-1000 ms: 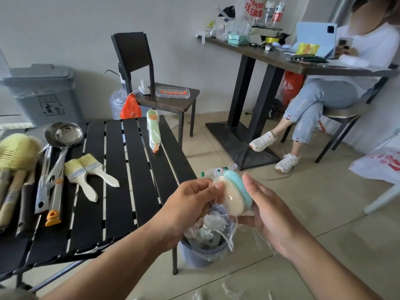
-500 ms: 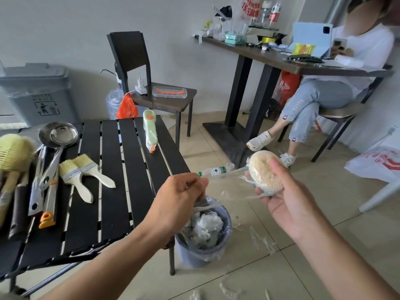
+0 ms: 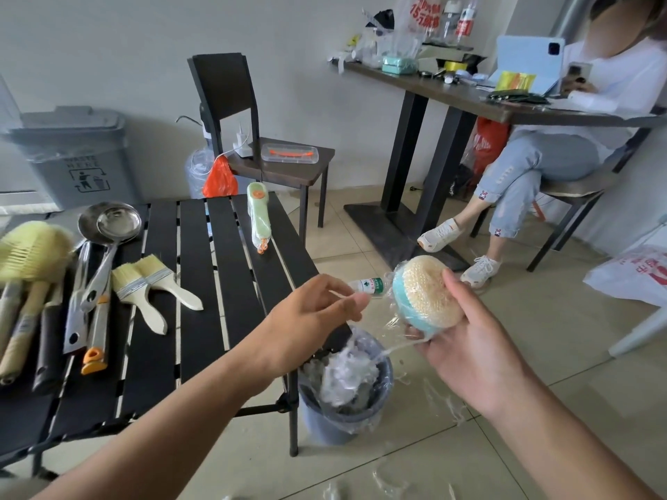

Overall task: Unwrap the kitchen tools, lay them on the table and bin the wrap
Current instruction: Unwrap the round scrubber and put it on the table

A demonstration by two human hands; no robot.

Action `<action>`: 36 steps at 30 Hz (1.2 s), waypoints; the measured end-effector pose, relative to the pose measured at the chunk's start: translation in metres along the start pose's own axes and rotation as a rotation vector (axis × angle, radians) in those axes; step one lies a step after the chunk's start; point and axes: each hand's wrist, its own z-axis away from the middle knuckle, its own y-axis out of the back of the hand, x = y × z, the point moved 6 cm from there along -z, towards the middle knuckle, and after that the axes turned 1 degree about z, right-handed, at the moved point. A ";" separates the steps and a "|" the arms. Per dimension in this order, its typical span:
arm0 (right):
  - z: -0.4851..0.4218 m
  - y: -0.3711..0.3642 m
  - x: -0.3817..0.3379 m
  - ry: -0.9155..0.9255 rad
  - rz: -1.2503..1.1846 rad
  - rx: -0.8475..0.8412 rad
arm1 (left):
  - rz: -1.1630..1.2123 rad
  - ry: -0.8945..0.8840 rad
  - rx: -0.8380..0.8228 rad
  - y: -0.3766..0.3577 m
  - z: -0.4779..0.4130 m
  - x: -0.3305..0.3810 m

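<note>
There are two flat brushes [image 3: 128, 287], one ladle [image 3: 110, 221], one round scourer [image 3: 429, 297], one small bin [image 3: 325, 424] and one large bin [image 3: 54, 164].

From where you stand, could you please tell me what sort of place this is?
Probably a plain workroom or office rather than a kitchen: a tiled floor, a cluttered desk with a person seated at it, and a grey waste bin.
</note>
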 end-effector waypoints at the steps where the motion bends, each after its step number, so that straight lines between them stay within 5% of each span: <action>1: 0.001 -0.005 0.004 -0.022 -0.002 -0.051 | 0.070 -0.015 -0.037 -0.006 0.001 0.003; 4: 0.002 -0.016 0.015 -0.084 0.003 -0.158 | 0.217 -0.051 -0.108 -0.023 0.002 0.007; 12: 0.001 -0.017 0.024 -0.117 0.041 -0.151 | 0.138 -0.070 -0.036 -0.027 -0.001 0.003; 17: 0.003 -0.021 0.024 -0.015 0.310 -0.155 | 0.070 -0.066 -0.103 -0.034 0.005 0.002; 23: 0.004 -0.017 0.009 0.154 0.557 -0.091 | 0.294 -0.036 -0.104 -0.037 0.004 0.002; 29: 0.007 -0.018 0.010 0.143 0.715 -0.130 | -0.127 -0.200 -0.069 -0.046 0.009 0.011; 32: 0.006 -0.012 0.008 0.198 0.785 -0.035 | -0.185 -0.273 -0.070 -0.054 0.014 0.014; 36: -0.001 0.009 -0.003 0.180 0.531 0.202 | -0.022 -0.151 -0.003 -0.041 0.011 0.010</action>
